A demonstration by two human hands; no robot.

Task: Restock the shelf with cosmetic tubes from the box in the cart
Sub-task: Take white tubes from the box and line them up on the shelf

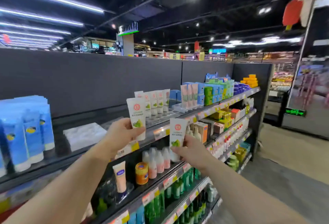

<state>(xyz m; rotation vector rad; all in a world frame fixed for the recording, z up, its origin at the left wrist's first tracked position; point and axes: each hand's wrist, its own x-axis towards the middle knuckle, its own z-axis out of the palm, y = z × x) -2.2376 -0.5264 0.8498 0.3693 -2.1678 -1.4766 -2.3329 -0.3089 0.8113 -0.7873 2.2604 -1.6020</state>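
From the head view, you hold one cosmetic tube in each hand, both raised in front of the top shelf (179, 115). Your left hand (122, 133) has its fingers curled around the lower part of the left tube (137, 116), which stands upright with the cap end down, just in front of the shelf edge. Your right hand (191, 148) pinches the right tube (177, 133) near its bottom, between thumb and fingers; this tube sits a little lower, in front of the price strip (160, 132) of the same shelf.

On the top shelf, a row of the same white tubes (156, 102) already stands upright in a clear plastic tray (160, 116), slightly behind and to the right of your left tube. The front part of this tray looks free. The box and the cart are not visible here, so I cannot say how many tubes remain.

I judge you are in the placing step: the tubes are picked and carried, not yet set down. The next move calls for bringing each tube over the shelf lip and lowering it, cap down, into the free place in front of the row, with the printed face forward. Go gently, because a push may topple the standing tubes.
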